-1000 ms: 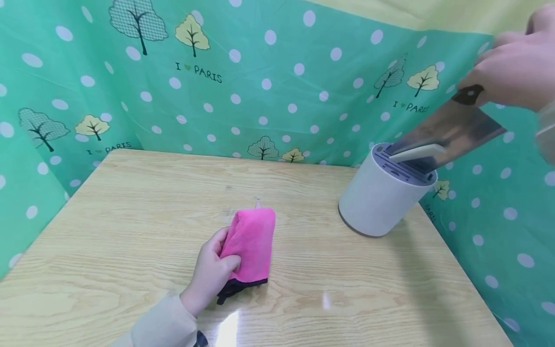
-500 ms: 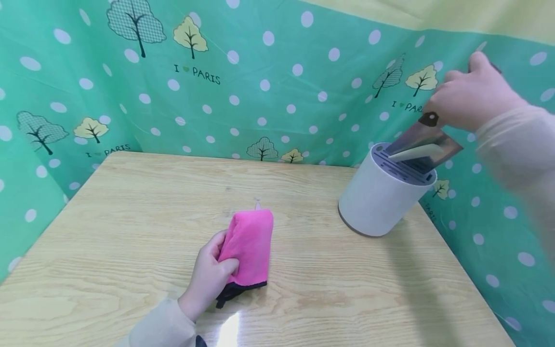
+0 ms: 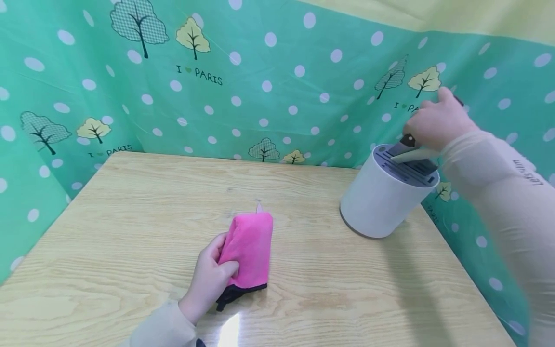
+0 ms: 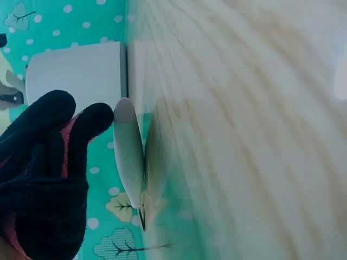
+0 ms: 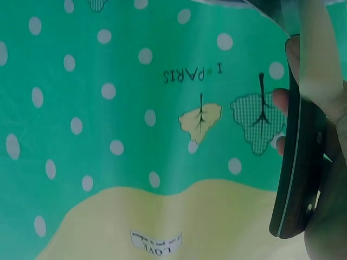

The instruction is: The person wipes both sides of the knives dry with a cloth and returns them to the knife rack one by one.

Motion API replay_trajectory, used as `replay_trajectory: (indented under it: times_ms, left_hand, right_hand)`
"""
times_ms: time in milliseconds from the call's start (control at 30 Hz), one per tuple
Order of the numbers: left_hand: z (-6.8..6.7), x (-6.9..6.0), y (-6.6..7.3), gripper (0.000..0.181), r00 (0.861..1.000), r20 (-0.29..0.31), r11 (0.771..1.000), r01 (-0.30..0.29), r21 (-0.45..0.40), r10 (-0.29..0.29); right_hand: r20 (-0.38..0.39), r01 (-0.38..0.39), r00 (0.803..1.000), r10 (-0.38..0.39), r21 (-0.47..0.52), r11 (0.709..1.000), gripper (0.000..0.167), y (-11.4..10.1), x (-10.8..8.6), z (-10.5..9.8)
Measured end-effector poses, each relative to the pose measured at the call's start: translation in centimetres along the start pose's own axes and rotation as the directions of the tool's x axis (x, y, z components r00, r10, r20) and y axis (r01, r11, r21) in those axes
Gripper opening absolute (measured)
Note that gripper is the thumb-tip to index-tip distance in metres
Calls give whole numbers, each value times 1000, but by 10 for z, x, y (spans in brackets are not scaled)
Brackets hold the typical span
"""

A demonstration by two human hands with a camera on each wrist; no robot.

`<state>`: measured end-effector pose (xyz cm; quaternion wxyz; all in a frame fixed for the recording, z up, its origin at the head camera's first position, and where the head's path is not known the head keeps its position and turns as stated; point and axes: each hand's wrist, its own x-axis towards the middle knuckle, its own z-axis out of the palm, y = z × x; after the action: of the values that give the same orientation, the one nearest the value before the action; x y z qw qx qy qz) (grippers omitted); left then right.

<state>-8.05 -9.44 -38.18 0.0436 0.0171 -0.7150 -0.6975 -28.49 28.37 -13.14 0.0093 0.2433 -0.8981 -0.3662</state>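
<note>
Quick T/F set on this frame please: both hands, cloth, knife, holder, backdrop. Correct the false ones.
1. The left hand grips a pink cloth. True.
2. The right hand holds the knife by its blade. False: it grips the dark handle.
3. The pale cylindrical holder stands to the right of the cloth. True.
4. The holder lies on its side. False: it stands upright on the table, slotted top facing up.
5. The green backdrop carries white dots and printed trees. True.
6. The cloth shows no colour but pink. False: black shows along its near edge.
</note>
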Motion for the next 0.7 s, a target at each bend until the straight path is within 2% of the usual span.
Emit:
replay_trajectory:
  times_ms: [267,467,700]
  left_hand:
    - [-1,0,-1,63,1000,-3,1000,-20,0,20]
    - [1,2,-1,63,1000,-6,1000,-9,-5,9]
    - [2,2,0,62,1000,-3,1000,-12,-7,12]
  right_hand:
    - [33,-9,999,9,-1,1000,38,-13,10,10]
    - [34,-4,999,4,20,1000,33,-19,16,18]
    - [57,-8,998,7,20,1000,30,-24,23,17]
